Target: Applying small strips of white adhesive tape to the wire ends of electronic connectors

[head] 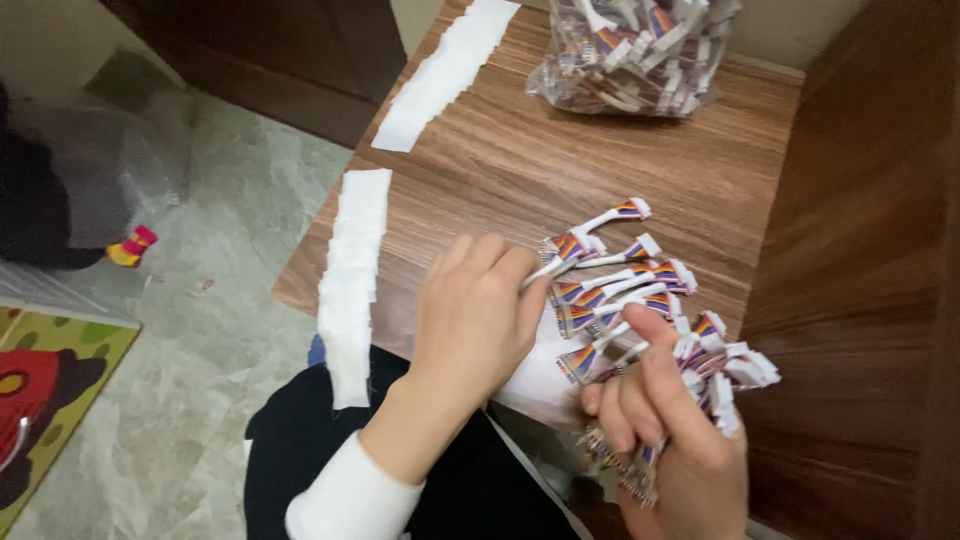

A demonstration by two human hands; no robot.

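My left hand point(478, 310) rests on the wooden table point(520, 150), fingers curled, pinching the end of a short rainbow ribbon cable with a white connector point(562, 250). My right hand point(672, 430) grips a bundle of the same rainbow cables point(712, 372), thumb across them, at the table's near right corner. Several more cables point(622, 285) lie fanned out on the table between and beyond both hands.
A clear plastic bag point(632, 50) full of such cables sits at the far edge. Two strips of white paper labels point(352, 270) point(445, 70) lie along the table's left side. A dark wooden panel point(860, 280) stands at right. Tiled floor and a play mat point(45, 380) lie left.
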